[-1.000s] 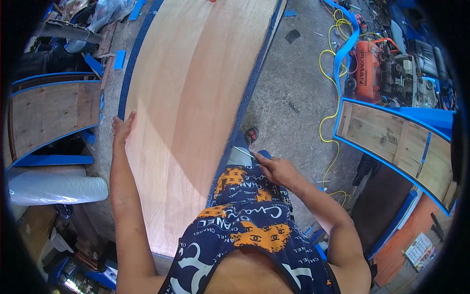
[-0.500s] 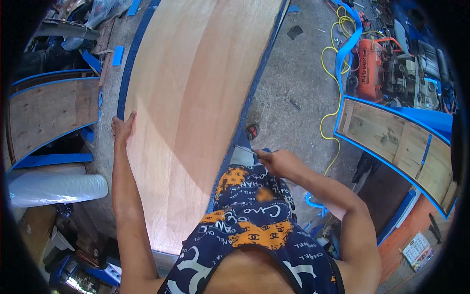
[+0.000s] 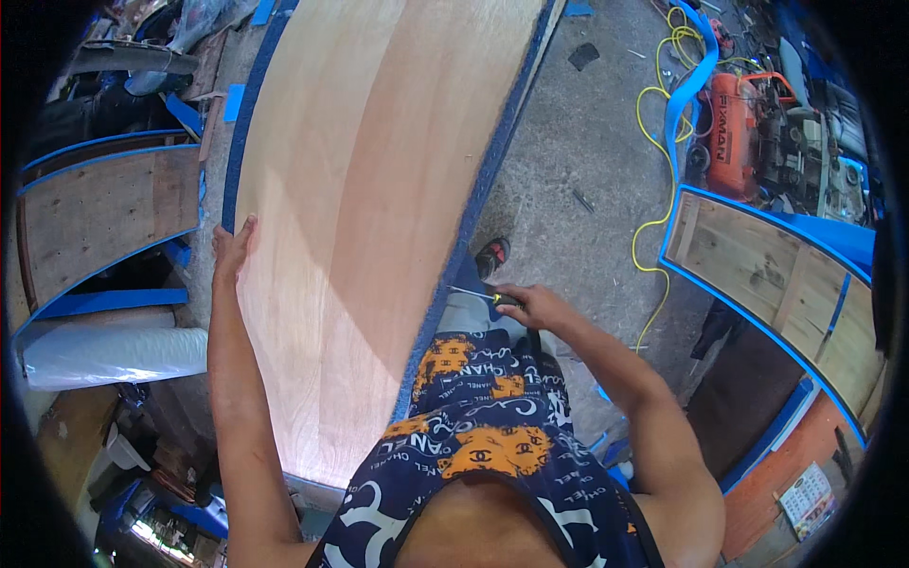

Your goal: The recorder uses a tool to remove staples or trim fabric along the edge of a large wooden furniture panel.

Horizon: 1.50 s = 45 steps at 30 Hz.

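Note:
A long plywood panel [image 3: 360, 170] with dark blue edge strips fills the middle of the view, angled away from me. My left hand [image 3: 232, 246] grips its left edge, thumb on the face and fingers round the edge. My right hand [image 3: 535, 308] is closed on a screwdriver [image 3: 504, 301] with a yellow and black handle. Its metal shaft points left at the dark strip on the panel's right edge; I cannot tell whether the tip touches it. My shoe [image 3: 492, 254] shows on the concrete beside that edge.
Curved blue-edged wooden pieces lie left [image 3: 114, 213] and right [image 3: 748, 275]. A wrapped white roll [image 3: 114, 360] is at the lower left. An orange compressor [image 3: 731, 133], yellow hose [image 3: 651, 275], blue foam strip [image 3: 691, 85] and clutter line the upper right.
My right hand has shifted slightly, and more of the screwdriver's yellow handle now shows, its shaft still toward the panel edge. My left hand stays on the left edge; the view has shifted slightly.

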{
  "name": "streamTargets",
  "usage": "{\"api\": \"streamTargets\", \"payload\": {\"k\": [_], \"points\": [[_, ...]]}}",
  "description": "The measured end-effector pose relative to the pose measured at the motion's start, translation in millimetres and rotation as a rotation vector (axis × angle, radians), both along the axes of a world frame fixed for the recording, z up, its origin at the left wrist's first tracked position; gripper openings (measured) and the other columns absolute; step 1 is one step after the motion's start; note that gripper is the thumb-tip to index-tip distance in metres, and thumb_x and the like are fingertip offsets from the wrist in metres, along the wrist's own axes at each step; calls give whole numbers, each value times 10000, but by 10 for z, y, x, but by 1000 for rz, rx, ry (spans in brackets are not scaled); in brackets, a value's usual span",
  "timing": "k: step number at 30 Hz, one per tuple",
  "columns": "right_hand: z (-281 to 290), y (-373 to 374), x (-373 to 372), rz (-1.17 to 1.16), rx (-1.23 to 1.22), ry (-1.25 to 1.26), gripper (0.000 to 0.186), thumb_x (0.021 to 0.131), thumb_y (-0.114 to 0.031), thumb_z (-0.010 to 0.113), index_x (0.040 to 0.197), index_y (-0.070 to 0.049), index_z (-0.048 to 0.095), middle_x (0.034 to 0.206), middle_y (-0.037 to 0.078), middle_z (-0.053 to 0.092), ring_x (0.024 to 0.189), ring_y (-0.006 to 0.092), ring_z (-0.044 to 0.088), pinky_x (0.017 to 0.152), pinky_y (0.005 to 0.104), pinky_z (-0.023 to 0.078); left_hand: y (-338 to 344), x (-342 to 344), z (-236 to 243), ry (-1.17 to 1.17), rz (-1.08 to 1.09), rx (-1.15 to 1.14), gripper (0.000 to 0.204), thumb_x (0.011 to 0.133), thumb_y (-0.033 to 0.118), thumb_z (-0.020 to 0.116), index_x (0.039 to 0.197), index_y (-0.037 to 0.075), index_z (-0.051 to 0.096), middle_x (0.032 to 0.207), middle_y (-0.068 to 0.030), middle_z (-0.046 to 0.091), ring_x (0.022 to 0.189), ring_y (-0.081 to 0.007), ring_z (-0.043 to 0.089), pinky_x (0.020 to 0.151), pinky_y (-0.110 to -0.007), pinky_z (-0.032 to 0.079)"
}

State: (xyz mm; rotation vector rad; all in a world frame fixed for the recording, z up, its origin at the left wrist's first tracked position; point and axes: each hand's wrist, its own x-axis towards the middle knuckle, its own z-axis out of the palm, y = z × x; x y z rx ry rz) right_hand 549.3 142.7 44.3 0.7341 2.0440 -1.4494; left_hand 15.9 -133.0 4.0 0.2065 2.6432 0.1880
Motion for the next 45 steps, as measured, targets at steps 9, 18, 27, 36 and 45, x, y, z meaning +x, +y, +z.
{"api": "streamTargets", "payload": {"k": [9, 18, 27, 36, 45], "points": [[-1429, -254, -372, -45, 73, 191, 346, 860, -382, 646, 1013, -72, 656, 926, 211, 670, 902, 405, 642, 775, 466, 506, -52, -60, 20, 30, -87, 84, 1241, 661, 805, 632, 1397, -124, 263, 1460, -346, 284, 1399, -438, 243, 1151, -475, 211], [255, -570, 304, -111, 107, -57, 433, 931, -362, 560, 1303, -146, 507, 1018, 201, 667, 971, 397, 637, 811, 477, 504, 1, -72, -3, -67, -51, 40, 1287, 661, 817, 617, 1423, -129, 194, 1481, -361, 234, 1419, -443, 198, 1161, -486, 179], [739, -611, 81, 13, 163, -62, 524, 974, -324, 471, 1470, -216, 342, 956, 202, 645, 882, 414, 642, 790, 495, 509, 29, -6, 19, -44, -31, 35, 1251, 673, 818, 605, 1418, -109, 217, 1463, -355, 267, 1389, -474, 238, 1149, -521, 184], [1096, -538, -254, 154, 252, -159, 505, 977, -313, 460, 1468, -277, 348, 878, 215, 665, 759, 409, 658, 685, 505, 529, 98, 109, 76, -10, 5, -5, 1188, 671, 799, 632, 1391, -80, 286, 1446, -332, 294, 1387, -463, 232, 1110, -612, 181], [895, -530, -352, 73, 169, -113, 443, 950, -277, 523, 1386, -212, 477, 807, 215, 663, 716, 404, 648, 650, 497, 512, 113, 263, 99, 80, 28, -77, 1153, 663, 798, 639, 1383, -43, 316, 1415, -304, 347, 1355, -458, 285, 1057, -680, 191]]}}
